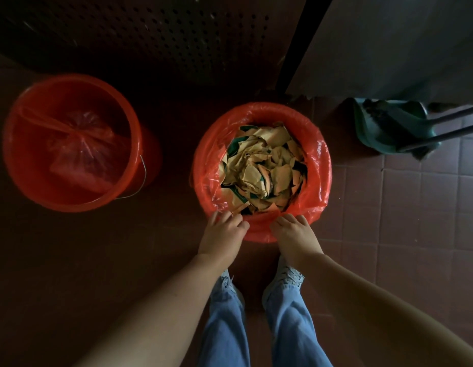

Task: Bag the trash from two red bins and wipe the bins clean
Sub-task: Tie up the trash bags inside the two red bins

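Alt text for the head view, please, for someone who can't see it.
The left hand and right hand grip the near rim of a red-lined bin full of crumpled brown paper. A second red bin holding a knotted red bag stands left, a green dustpan right.

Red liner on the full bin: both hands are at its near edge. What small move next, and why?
Probably peel the near fold up off the rim. The left hand and right hand grip the red liner there, it is folded over the rim, and paper scraps fill it.
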A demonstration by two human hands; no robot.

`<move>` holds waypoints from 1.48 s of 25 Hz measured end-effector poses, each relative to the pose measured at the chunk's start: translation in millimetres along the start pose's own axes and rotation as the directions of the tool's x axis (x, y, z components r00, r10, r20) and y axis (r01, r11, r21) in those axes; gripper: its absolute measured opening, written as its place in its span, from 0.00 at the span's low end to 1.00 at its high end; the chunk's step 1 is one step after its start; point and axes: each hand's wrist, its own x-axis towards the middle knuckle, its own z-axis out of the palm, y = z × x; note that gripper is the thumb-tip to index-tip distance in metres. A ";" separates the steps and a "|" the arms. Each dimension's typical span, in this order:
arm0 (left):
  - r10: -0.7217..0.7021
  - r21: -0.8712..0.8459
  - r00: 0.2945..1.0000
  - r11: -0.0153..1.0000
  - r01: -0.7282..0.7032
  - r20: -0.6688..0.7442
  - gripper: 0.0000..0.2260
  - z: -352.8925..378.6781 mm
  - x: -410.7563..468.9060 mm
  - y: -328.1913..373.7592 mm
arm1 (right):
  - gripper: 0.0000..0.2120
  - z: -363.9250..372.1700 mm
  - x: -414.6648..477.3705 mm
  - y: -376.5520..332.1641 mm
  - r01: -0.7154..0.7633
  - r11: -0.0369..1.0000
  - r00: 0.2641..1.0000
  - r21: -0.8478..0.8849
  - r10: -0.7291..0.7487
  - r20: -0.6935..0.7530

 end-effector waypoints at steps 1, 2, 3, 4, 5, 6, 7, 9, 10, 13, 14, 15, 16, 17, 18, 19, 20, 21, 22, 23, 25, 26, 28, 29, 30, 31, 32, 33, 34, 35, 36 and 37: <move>-0.022 -0.001 1.000 1.000 0.022 -0.005 0.15 -3.7 1.8 -0.6 | 0.12 -3.6 5.3 -1.2 -0.044 0.999 0.999 0.011 0.044 0.020; -0.044 -0.001 0.999 0.999 0.044 -0.011 0.16 -8.7 4.7 -1.9 | 0.13 -7.5 11.2 -1.8 -0.080 0.997 0.997 0.013 0.080 0.018; -0.064 -0.004 0.998 0.998 0.064 -0.020 0.17 -15.2 9.0 -4.1 | 0.14 -11.2 17.7 -1.6 -0.097 0.995 0.995 0.004 0.097 -0.001; -0.084 -0.014 0.996 0.996 0.084 -0.034 0.19 -22.1 15.0 -7.0 | 0.15 -16.7 24.7 -1.5 -0.112 0.994 0.994 0.007 0.112 -0.020; -0.113 -0.028 0.992 0.993 0.111 -0.058 0.20 -29.9 21.9 -10.2 | 0.16 -23.4 32.8 -0.8 -0.126 0.992 0.991 0.025 0.127 -0.050; -0.153 -0.046 0.984 0.988 0.149 -0.092 0.21 -37.5 29.4 -13.7 | 0.17 -31.0 42.2 -0.1 -0.144 0.988 0.985 0.049 0.148 -0.086; -0.197 -0.067 0.972 0.980 0.189 -0.129 0.19 -43.7 36.2 -16.6 | 0.17 -37.6 50.3 0.4 -0.165 0.983 0.976 0.076 0.174 -0.129; -0.247 -0.094 0.950 0.968 0.233 -0.191 0.13 -49.9 46.8 -19.8 | 0.15 -47.5 62.4 0.4 -0.208 0.969 0.955 0.130 0.230 -0.187; -0.254 -0.104 0.945 0.966 0.237 -0.207 0.11 -50.4 49.5 -20.4 | 0.13 -50.8 66.5 0.4 -0.219 0.963 0.950 0.157 0.247 -0.190; -0.260 -0.166 0.944 0.959 0.229 -0.203 0.11 -54.4 48.8 -22.0 | 0.13 -57.8 67.6 3.5 -0.260 0.928 0.938 0.267 0.309 -0.160; -0.264 -0.170 0.942 0.958 0.231 -0.208 0.10 -55.6 47.0 -23.8 | 0.13 -61.1 65.0 7.9 -0.293 0.911 0.925 0.289 0.347 -0.157; -0.265 -0.155 0.941 0.959 0.236 -0.210 0.11 -57.3 44.4 -26.5 | 0.14 -64.2 61.4 13.9 -0.334 0.894 0.906 0.298 0.392 -0.162; -0.262 -0.135 0.940 0.962 0.237 -0.218 0.12 -59.2 43.2 -30.2 | 0.14 -67.4 58.5 21.5 -0.384 0.872 0.880 0.304 0.445 -0.165; -0.257 -0.121 0.938 0.965 0.234 -0.233 0.12 -63.3 43.6 -34.5 | 0.15 -71.4 55.9 30.3 -0.438 0.842 0.849 0.315 0.503 -0.165; -0.261 -0.115 0.932 0.964 0.239 -0.251 0.12 -68.0 45.5 -39.6 | 0.15 -75.3 54.3 39.4 -0.491 0.805 0.811 0.333 0.562 -0.162; -0.276 -0.112 0.924 0.961 0.254 -0.266 0.11 -73.1 49.4 -45.4 | 0.16 -78.7 54.4 49.2 -0.541 0.762 0.769 0.355 0.619 -0.158; -0.308 -0.123 0.909 0.951 0.284 -0.280 0.12 -77.6 54.9 -51.5 | 0.17 -81.3 55.8 59.6 -0.589 0.713 0.721 0.381 0.676 -0.150; -0.367 -0.158 0.887 0.929 0.335 -0.279 0.13 -81.3 62.1 -57.8 | 0.17 -83.0 58.1 69.5 -0.634 0.657 0.670 0.409 0.730 -0.134; -0.451 -0.222 0.852 0.889 0.401 -0.266 0.15 -83.8 70.1 -64.5 | 0.17 -82.8 61.8 79.6 -0.671 0.600 0.624 0.435 0.775 -0.106; -0.547 -0.306 0.804 0.826 0.473 -0.235 0.16 -84.7 77.8 -71.1 | 0.17 -81.7 65.3 88.1 -0.700 0.548 0.588 0.458 0.806 -0.066; -0.685 -0.426 0.718 0.690 0.585 -0.124 0.17 -81.0 92.8 -83.1 | 0.15 -75.6 72.8 102.2 -0.723 0.455 0.547 0.520 0.836 0.029; -0.715 -0.442 0.696 0.648 0.620 -0.073 0.16 -76.6 99.1 -88.1 | 0.14 -71.9 77.0 106.2 -0.717 0.413 0.536 0.562 0.842 0.066; -0.754 -0.494 0.656 0.584 0.644 -0.036 0.14 -68.1 107.9 -94.4 | 0.12 -66.0 84.2 109.3 -0.697 0.361 0.511 0.620 0.856 0.077; -0.776 -0.537 0.629 0.549 0.641 -0.044 0.13 -66.1 110.2 -95.8 | 0.11 -64.4 86.9 110.2 -0.690 0.361 0.498 0.627 0.865 0.050; -0.797 -0.570 0.602 0.521 0.635 -0.058 0.13 -65.8 111.0 -96.3 | 0.11 -63.9 88.8 110.8 -0.685 0.376 0.489 0.624 0.872 0.012; -0.810 -0.588 0.580 0.509 0.629 -0.081 0.12 -66.6 110.6 -96.0 | 0.11 -64.8 89.5 111.1 -0.681 0.397 0.487 0.616 0.873 -0.025; -0.815 -0.591 0.570 0.513 0.623 -0.106 0.10 -68.0 109.6 -95.7 | 0.11 -66.1 89.7 111.1 -0.678 0.408 0.486 0.612 0.873 -0.044; -0.812 -0.590 0.569 0.523 0.615 -0.127 0.07 -69.9 109.1 -95.7 | 0.11 -68.2 89.6 110.3 -0.673 0.406 0.483 0.618 0.874 -0.049; -0.807 -0.589 0.574 0.532 0.609 -0.135 0.05 -73.4 109.1 -95.3 | 0.10 -71.6 90.5 108.3 -0.662 0.401 0.480 0.633 0.876 -0.052; -0.800 -0.586 0.584 0.542 0.603 -0.139 0.04 -78.1 109.5 -94.2 | 0.09 -76.1 92.5 104.1 -0.643 0.408 0.484 0.648 0.872 -0.069; -0.785 -0.577 0.600 0.563 0.592 -0.152 0.04 -83.7 110.0 -92.0 | 0.07 -81.7 96.1 96.7 -0.614 0.440 0.504 0.655 0.857 -0.103; -0.760 -0.559 0.625 0.601 0.571 -0.177 0.04 -89.0 110.9 -88.6 | 0.07 -87.9 101.6 86.9 -0.573 0.491 0.541 0.656 0.828 -0.147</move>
